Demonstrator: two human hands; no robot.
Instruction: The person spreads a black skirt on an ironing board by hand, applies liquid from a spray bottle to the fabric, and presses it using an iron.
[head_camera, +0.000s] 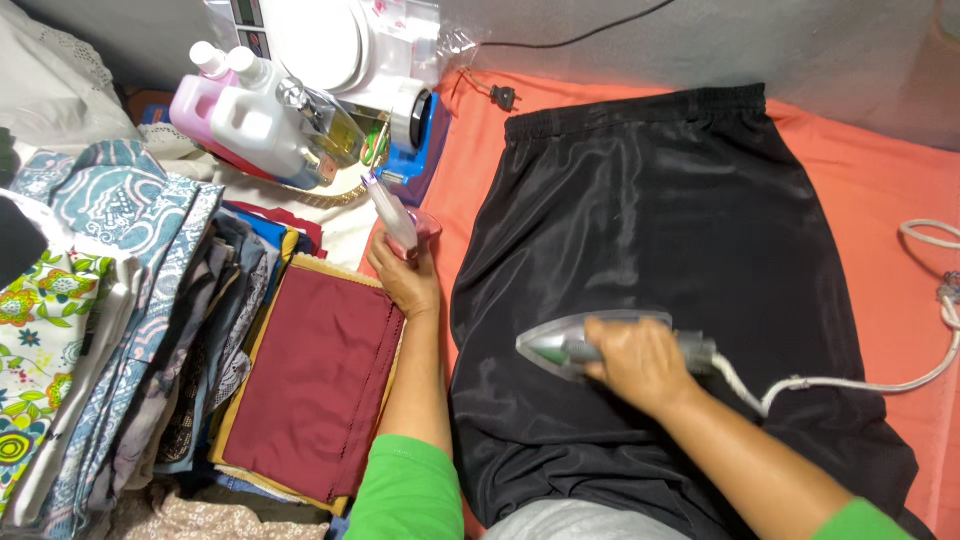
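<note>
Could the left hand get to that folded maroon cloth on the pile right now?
Probably not freely: the left hand is closed around a pink spray bottle. The folded maroon cloth lies on top of its pile right beside that forearm, with nothing over it, so the path looks open once the bottle is put down.

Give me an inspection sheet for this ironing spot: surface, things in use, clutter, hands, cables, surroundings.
Surface: orange cloth covers the work area.
Job's things: black satin skirt lies flat on it; electric iron rests on the skirt; pink spray bottle.
Clutter: stacked folded fabrics, maroon cloth on top; white bottles on a tray.
Grippers: right hand grips the iron; left hand holds the spray bottle.
Cables: white iron cord trails right; black cord at top.
Surroundings: white appliance; grey floor.
</note>
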